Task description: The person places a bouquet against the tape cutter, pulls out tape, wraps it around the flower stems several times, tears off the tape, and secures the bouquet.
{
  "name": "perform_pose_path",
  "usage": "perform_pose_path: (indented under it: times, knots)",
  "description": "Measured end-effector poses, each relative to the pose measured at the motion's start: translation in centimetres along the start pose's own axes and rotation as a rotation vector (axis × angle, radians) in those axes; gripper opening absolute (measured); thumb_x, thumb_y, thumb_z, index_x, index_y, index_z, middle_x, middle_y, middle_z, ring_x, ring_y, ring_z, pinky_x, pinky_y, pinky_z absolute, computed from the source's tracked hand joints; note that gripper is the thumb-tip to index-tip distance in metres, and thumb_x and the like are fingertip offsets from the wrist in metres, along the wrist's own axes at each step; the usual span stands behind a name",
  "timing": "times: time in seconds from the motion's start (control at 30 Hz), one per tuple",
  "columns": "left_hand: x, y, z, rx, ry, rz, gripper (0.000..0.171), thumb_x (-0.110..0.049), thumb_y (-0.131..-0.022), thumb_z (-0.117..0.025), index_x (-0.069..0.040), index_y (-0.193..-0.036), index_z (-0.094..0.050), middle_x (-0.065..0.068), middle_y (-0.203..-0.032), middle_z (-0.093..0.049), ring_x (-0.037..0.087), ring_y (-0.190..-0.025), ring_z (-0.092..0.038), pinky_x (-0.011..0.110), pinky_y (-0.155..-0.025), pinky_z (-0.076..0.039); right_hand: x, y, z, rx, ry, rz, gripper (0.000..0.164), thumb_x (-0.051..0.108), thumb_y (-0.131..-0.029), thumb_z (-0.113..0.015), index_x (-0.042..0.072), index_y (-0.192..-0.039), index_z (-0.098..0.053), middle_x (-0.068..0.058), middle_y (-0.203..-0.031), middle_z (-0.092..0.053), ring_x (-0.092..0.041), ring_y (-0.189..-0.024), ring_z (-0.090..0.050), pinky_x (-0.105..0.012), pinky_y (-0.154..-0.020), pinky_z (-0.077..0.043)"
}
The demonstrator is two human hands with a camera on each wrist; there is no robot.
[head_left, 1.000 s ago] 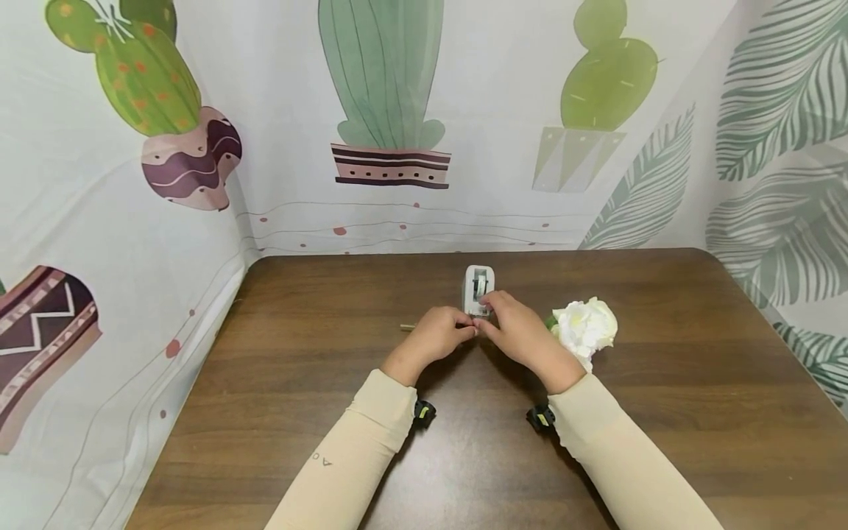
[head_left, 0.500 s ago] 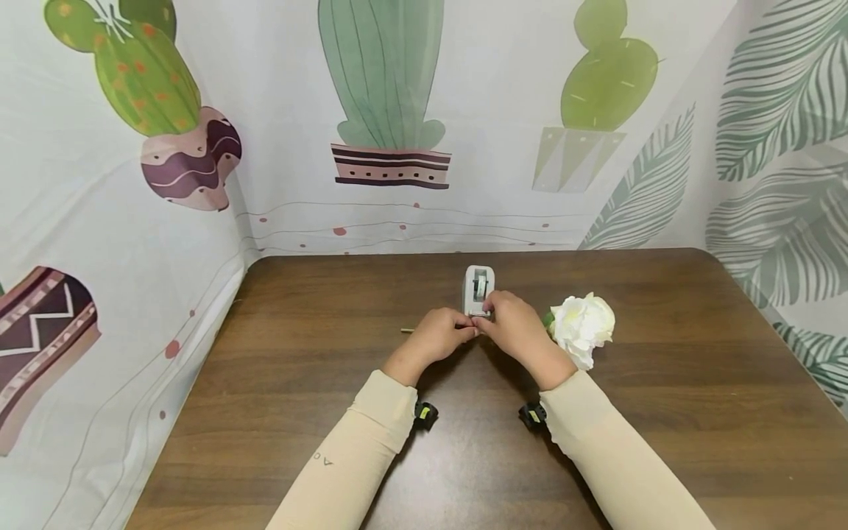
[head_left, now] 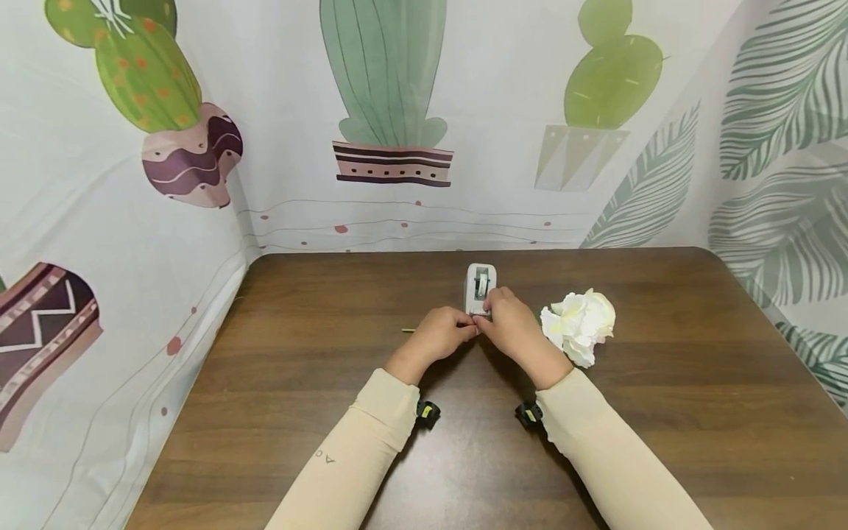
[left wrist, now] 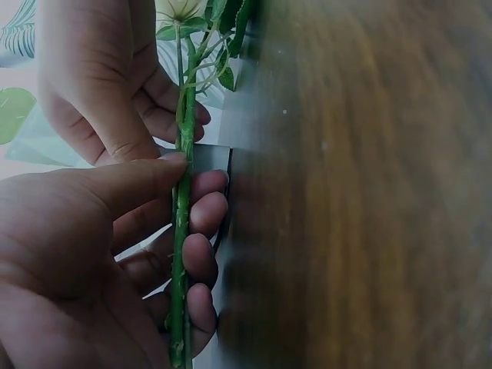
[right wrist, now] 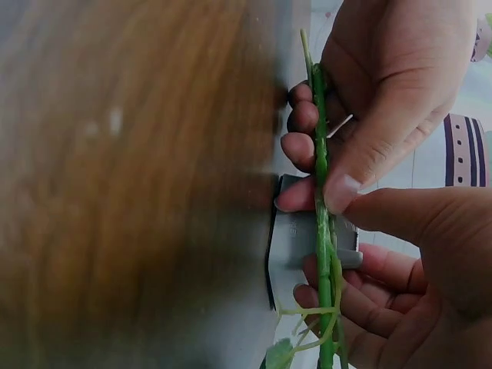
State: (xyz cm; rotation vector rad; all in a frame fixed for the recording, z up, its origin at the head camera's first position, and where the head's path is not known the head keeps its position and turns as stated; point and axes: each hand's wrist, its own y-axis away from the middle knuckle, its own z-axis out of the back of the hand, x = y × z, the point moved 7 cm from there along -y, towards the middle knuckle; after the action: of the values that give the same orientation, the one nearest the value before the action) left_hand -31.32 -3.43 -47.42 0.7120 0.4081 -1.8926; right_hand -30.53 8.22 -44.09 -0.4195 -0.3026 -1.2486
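Observation:
My left hand [head_left: 437,335] grips two thin green flower stems [left wrist: 179,238] lying side by side, its thumb on top and its fingers curled behind. Close against it, my right hand [head_left: 517,330] holds the same stems farther toward the bloom, as the right wrist view shows. The white artificial flower [head_left: 578,325] sticks out to the right of my right wrist. A short stem end [head_left: 408,330] pokes out left of my left hand. Right behind the fingertips stands a white tape dispenser [head_left: 471,291]. Whether tape lies on the stems is hard to tell.
The brown wooden table [head_left: 318,383] extends around both hands. A cloth backdrop [head_left: 503,88] printed with cacti and leaves hangs behind its far edge and along the left side.
The white flower has turned and shifted slightly. My right wrist and forearm have moved a little to the left, while my left hand stays nearly still. The tape dispenser has not moved on the table.

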Motion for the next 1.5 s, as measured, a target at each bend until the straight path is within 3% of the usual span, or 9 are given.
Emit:
perform_pose_path:
  times: [0.83, 1.17, 1.5]
  knots:
    - [0.04, 0.06, -0.03, -0.015, -0.006, 0.053, 0.018, -0.027, -0.098, -0.065, -0.017, -0.098, -0.08, -0.002, -0.083, -0.07, 0.014, -0.079, -0.056, 0.026, -0.075, -0.048, 0.13, 0.1, -0.17, 0.004, -0.003, -0.043, 0.026, 0.02, -0.095, -0.07, -0.003, -0.102, -0.059, -0.019, -0.102, -0.058, -0.032, -0.082, -0.064, -0.046, -0.078, -0.054]
    - [-0.13, 0.06, -0.11, -0.015, -0.009, 0.026, 0.018, -0.027, -0.098, -0.065, -0.017, -0.098, -0.081, -0.002, -0.095, -0.077, 0.013, -0.086, -0.063, 0.029, -0.081, -0.052, -0.28, 0.07, -0.18, 0.014, -0.023, -0.044, 0.025, 0.017, -0.094, -0.071, -0.003, -0.103, -0.059, -0.019, -0.103, -0.058, -0.031, -0.087, -0.064, -0.045, -0.08, -0.055]
    - [-0.35, 0.32, -0.11, 0.015, 0.018, 0.022, 0.017, -0.025, -0.097, -0.067, -0.015, -0.094, -0.08, -0.004, -0.075, -0.066, 0.01, -0.074, -0.054, 0.024, -0.069, -0.045, -0.42, 0.24, 0.36, 0.146, -0.069, -0.042, 0.029, 0.017, -0.095, -0.066, -0.006, -0.113, -0.063, -0.021, -0.113, -0.061, -0.027, -0.089, -0.062, -0.043, -0.085, -0.053]
